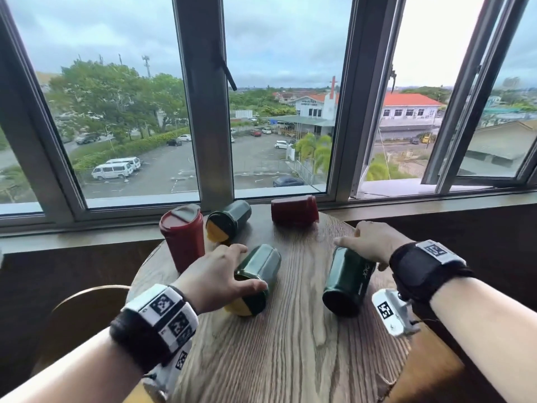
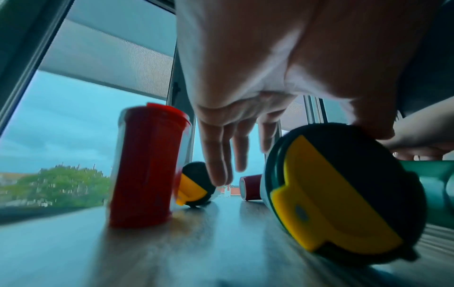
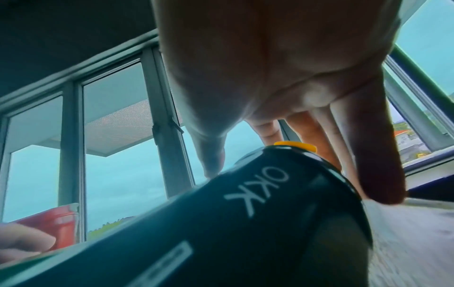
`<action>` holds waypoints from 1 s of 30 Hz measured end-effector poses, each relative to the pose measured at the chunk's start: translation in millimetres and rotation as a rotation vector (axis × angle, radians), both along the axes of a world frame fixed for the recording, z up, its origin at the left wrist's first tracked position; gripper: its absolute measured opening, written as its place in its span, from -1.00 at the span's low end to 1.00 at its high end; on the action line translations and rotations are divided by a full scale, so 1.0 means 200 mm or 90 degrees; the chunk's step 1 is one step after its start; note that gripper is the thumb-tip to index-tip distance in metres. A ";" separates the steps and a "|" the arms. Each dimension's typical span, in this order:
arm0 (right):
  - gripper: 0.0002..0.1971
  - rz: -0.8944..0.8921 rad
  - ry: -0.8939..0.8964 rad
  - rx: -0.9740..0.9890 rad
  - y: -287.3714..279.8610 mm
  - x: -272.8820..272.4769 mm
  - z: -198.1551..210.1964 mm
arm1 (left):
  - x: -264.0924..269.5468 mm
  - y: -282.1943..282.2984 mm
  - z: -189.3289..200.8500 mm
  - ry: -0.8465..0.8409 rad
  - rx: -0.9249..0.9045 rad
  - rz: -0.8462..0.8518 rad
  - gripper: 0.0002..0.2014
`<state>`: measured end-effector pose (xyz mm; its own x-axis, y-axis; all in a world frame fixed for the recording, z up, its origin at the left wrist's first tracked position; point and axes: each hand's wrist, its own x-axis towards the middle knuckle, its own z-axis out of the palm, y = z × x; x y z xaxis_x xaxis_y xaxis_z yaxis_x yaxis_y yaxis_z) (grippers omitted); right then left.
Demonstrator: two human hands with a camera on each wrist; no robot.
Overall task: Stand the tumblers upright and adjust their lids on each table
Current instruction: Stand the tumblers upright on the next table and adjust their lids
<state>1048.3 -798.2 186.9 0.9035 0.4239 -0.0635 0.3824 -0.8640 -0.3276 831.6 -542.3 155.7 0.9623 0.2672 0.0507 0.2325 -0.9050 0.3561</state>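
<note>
Five tumblers are on a round wooden table (image 1: 290, 350). A red tumbler (image 1: 181, 239) (image 2: 147, 165) stands upright at the back left. A green tumbler with a yellow lid (image 1: 229, 221) (image 2: 195, 184) lies behind it. Another red tumbler (image 1: 295, 210) (image 2: 251, 186) lies by the window. My left hand (image 1: 218, 271) (image 2: 245, 87) hovers over a lying green tumbler (image 1: 261, 266) (image 2: 343, 194), fingers straight, thumb touching its yellow-lid end. My right hand (image 1: 369, 242) (image 3: 270, 77) spreads over the lid end of a second lying green tumbler (image 1: 343, 286) (image 3: 245, 223), thumb tip on its body.
A window sill (image 1: 87, 237) runs behind the table, and the right-hand window pane (image 1: 476, 112) swings open outward. A wooden chair back (image 1: 81, 309) stands at the table's left. A dark wall panel lies below the sill.
</note>
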 end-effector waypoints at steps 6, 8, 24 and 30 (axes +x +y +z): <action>-0.35 -0.066 0.135 0.001 0.05 0.08 -0.06 | 0.03 -0.07 -0.05 0.006 0.007 -0.002 -0.30; -0.36 -0.093 0.191 0.046 0.06 0.10 -0.07 | 0.03 -0.06 -0.06 0.014 0.008 0.002 -0.32; -0.35 0.144 -0.028 0.156 0.23 -0.09 0.12 | 0.03 -0.02 -0.06 0.010 -0.041 -0.008 -0.40; -0.03 0.220 -0.126 0.142 0.25 -0.12 0.04 | 0.04 -0.03 -0.07 0.023 -0.028 -0.002 -0.33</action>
